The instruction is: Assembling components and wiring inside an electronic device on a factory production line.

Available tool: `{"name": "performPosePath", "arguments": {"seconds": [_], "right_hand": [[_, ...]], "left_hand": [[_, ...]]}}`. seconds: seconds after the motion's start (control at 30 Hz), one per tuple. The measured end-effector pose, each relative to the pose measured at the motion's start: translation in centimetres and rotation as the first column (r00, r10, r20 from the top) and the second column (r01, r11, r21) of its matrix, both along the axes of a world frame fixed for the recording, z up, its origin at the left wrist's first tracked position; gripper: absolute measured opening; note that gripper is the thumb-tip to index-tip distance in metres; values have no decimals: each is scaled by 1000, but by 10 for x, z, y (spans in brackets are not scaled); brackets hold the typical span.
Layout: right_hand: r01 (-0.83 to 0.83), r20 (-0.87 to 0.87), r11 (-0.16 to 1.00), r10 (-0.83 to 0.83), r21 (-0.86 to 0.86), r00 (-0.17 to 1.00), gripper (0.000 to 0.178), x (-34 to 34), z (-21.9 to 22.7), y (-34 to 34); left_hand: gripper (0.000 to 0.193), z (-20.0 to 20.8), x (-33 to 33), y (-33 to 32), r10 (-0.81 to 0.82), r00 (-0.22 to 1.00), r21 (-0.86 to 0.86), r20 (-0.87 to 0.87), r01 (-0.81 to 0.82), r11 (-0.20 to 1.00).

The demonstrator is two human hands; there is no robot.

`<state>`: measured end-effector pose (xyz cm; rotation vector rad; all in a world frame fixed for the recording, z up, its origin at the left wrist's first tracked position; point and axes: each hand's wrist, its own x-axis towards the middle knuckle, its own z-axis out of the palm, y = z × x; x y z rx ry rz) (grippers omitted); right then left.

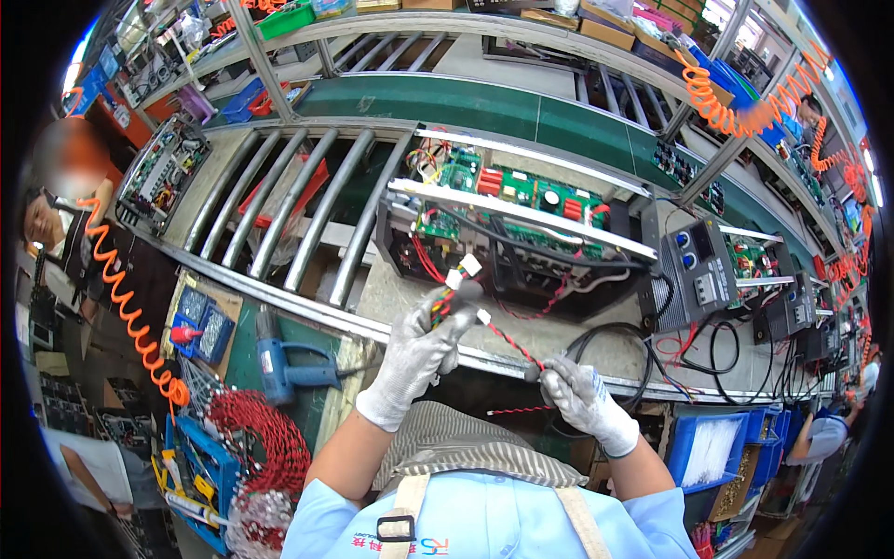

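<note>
My left hand (416,352), in a pale knit glove, is closed round a bundle of coloured wires (441,307). White plug connectors (461,272) stick out above its fingers. A thin red-and-black twisted cable (514,345) with a white plug at its upper end runs down to my right hand (585,401). That hand, gloved too, pinches the cable, and the other end hangs out to its left. Just beyond both hands stands an open metal chassis (559,279) with green circuit boards (531,193) on top. Red wires (426,259) come out of its near left side.
A blue heat gun (289,361) lies left, by a blue screw bin (200,321). Coiled red cables (265,433) lie lower left. Steel rollers (312,214) flank the chassis; black-cased units (694,275) stand right. Orange coiled hoses (130,312) hang at both sides. A co-worker (70,214) is far left.
</note>
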<state>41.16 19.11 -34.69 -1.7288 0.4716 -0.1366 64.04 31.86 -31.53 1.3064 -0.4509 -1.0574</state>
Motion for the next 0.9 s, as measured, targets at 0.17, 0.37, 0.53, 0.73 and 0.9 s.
{"name": "performPosePath", "arguments": {"seconds": [0.17,0.37,0.53,0.73,0.9], "right_hand": [[248,-137,961,-231,120,963,24,62,35,9],[520,-132,832,-503,195,854,18,128,46,1],[214,-46,759,-306,-615,951,14,186,113,-66],[-273,-324,348,-99,-897,941,12,267,81,-144],[-440,-421,662,202,-607,884,16,264,88,-138]], "left_hand": [[19,-25,47,-18,-276,949,6,153,279,960],[28,-44,74,-42,-142,849,-342,508,350,872],[23,-32,118,-38,-60,887,-276,457,205,939],[13,-57,138,-16,-76,997,80,7,75,994],[16,-65,139,-7,-5,980,128,-198,31,991]]}}
